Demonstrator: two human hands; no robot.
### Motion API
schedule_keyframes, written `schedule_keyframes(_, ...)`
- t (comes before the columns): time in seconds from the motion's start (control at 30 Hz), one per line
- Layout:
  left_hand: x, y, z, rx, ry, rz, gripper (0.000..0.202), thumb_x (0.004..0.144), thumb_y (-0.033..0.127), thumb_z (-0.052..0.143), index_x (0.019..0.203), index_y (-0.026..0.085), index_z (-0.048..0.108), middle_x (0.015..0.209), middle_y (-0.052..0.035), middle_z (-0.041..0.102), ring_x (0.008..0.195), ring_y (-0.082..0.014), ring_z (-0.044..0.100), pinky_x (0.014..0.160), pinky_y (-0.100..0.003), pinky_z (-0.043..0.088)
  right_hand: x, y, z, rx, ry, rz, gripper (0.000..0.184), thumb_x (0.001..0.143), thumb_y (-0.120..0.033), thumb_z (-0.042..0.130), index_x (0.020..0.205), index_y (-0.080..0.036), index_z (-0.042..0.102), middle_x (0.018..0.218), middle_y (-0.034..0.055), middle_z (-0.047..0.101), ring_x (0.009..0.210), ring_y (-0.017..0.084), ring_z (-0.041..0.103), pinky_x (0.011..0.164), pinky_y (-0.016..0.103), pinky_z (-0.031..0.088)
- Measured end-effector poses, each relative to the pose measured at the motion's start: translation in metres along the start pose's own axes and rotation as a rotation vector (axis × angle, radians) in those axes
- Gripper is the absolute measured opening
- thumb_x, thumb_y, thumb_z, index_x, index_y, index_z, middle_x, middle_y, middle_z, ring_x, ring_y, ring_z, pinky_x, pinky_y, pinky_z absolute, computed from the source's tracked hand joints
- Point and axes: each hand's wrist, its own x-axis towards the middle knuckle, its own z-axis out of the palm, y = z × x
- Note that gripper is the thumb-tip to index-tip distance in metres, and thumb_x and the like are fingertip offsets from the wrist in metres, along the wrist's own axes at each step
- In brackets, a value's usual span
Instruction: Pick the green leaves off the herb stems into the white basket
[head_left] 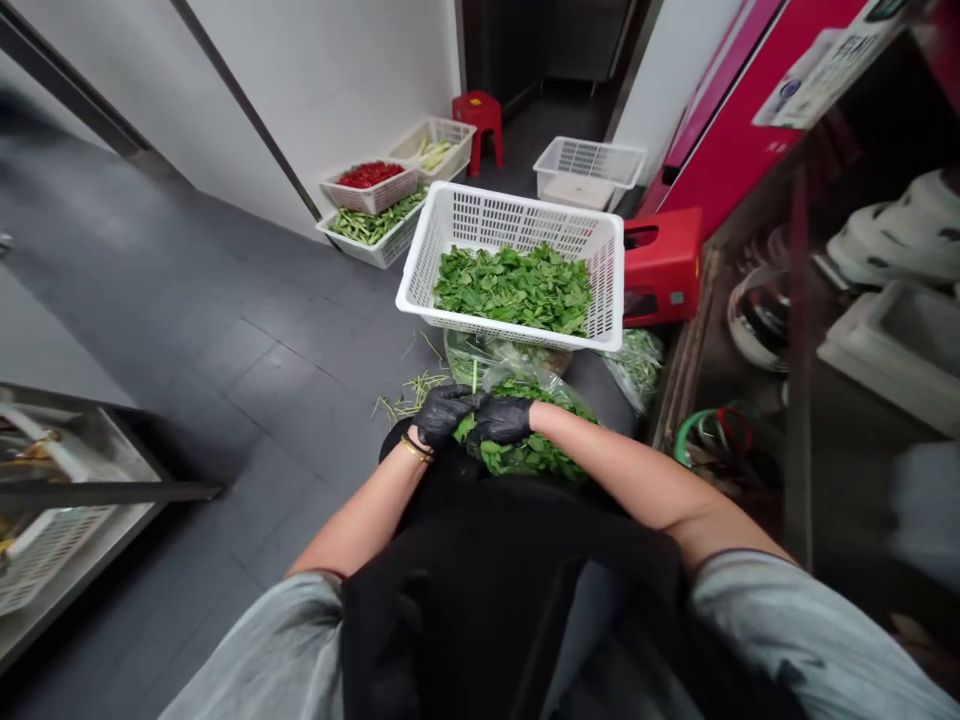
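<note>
Stripping a thin green stem [475, 376].
My black-gloved left hand [444, 412] and right hand [501, 420] pinch it; white slotted plastic basket [517, 205] part-filled, clear bag of greens [529, 455] unpicked.

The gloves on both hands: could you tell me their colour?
Black, on left hand and right hand gripping greens; head view.

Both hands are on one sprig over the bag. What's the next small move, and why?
Probably pluck the leaves off the sprig that the left hand and right hand pinch, and drop them in the white basket: it holds loose leaves, and bare stems lie on the floor.
</note>
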Motion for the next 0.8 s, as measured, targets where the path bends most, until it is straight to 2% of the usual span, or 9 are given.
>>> schedule_keyframes(0.1,-0.001,0.001,-0.007,-0.215,0.054,0.01,0.021,0.067,0.029,0.08,0.071,0.014,0.067,0.045,0.0055,0.048,0.042,-0.0074,0.044,0.043,-0.021,0.036,0.003,-0.004,-0.002,0.2,0.089,0.139,0.031,0.093,-0.023,0.043,0.078,-0.015,0.069,0.061,0.0039,0.061,0.062,0.015,0.053,0.064,0.027,0.044)
schedule_keyframes(0.2,0.001,0.001,-0.025,-0.478,0.14,-0.021,0.019,0.081,0.032,0.069,0.078,0.014,0.064,0.041,0.0096,0.034,0.033,-0.0039,0.028,0.034,-0.017,0.022,-0.008,-0.007,0.001,0.427,0.43,0.4,0.043,0.097,-0.034,0.034,0.078,-0.015,0.068,0.065,0.0059,0.063,0.067,0.018,0.057,0.065,0.029,0.047)
schedule_keyframes(0.27,0.004,-0.001,-0.036,-0.61,0.18,-0.047,0.019,0.087,0.032,0.062,0.085,0.014,0.065,0.041,0.0094,0.033,0.032,-0.0042,0.028,0.033,-0.017,0.02,-0.012,-0.01,0.004,0.633,0.654,0.556,0.045,0.096,-0.042,0.035,0.082,-0.016,0.069,0.068,0.0063,0.065,0.07,0.02,0.06,0.069,0.032,0.049)
schedule_keyframes(0.33,0.007,-0.003,-0.04,-0.64,0.175,-0.076,0.024,0.09,0.035,0.058,0.095,0.013,0.067,0.043,0.0078,0.039,0.033,-0.0051,0.033,0.033,-0.017,0.024,-0.007,-0.011,0.008,0.79,0.756,0.608,0.044,0.093,-0.05,0.041,0.085,-0.018,0.071,0.072,0.0065,0.067,0.074,0.021,0.062,0.076,0.035,0.05)
schedule_keyframes(0.4,0.01,-0.004,-0.035,-0.639,0.166,-0.086,0.031,0.088,0.039,0.058,0.103,0.013,0.067,0.051,0.0036,0.053,0.04,-0.0075,0.046,0.039,-0.019,0.035,0.008,-0.011,0.011,0.894,0.798,0.587,0.042,0.087,-0.055,0.049,0.089,-0.019,0.072,0.08,0.0066,0.07,0.081,0.022,0.064,0.085,0.038,0.049)
schedule_keyframes(0.5,0.01,-0.005,-0.012,-0.653,0.189,-0.091,0.039,0.085,0.044,0.059,0.111,0.016,0.067,0.077,-0.0044,0.07,0.067,-0.0169,0.065,0.061,-0.029,0.052,0.039,-0.011,0.016,0.963,0.754,0.527,0.04,0.078,-0.054,0.061,0.096,-0.02,0.071,0.091,0.0051,0.072,0.092,0.022,0.064,0.093,0.038,0.047)
schedule_keyframes(0.63,0.006,-0.01,0.01,-0.695,0.264,-0.082,0.046,0.079,0.047,0.062,0.111,0.014,0.069,0.098,-0.0116,0.073,0.093,-0.0273,0.067,0.081,-0.039,0.052,0.061,-0.012,0.026,0.951,0.613,0.688,0.039,0.07,-0.049,0.069,0.095,-0.019,0.071,0.091,0.0057,0.073,0.088,0.023,0.066,0.086,0.039,0.05)
schedule_keyframes(0.73,0.014,-0.016,-0.012,-0.699,0.356,0.029,0.042,0.077,0.044,0.063,0.108,0.016,0.07,0.109,-0.012,0.071,0.104,-0.0276,0.064,0.082,-0.037,0.051,0.049,0.007,0.026,0.91,0.549,0.599,0.036,0.068,-0.048,0.069,0.087,-0.017,0.072,0.082,0.0065,0.073,0.078,0.023,0.066,0.079,0.038,0.051)
schedule_keyframes(0.8,0.022,-0.016,-0.044,-0.684,0.417,0.062,0.037,0.078,0.042,0.061,0.105,0.018,0.07,0.116,-0.0109,0.069,0.108,-0.0248,0.062,0.079,-0.033,0.05,0.032,0.034,0.008,0.881,0.663,0.603,0.037,0.069,-0.05,0.067,0.086,-0.018,0.071,0.081,0.0072,0.073,0.077,0.024,0.066,0.076,0.038,0.051)
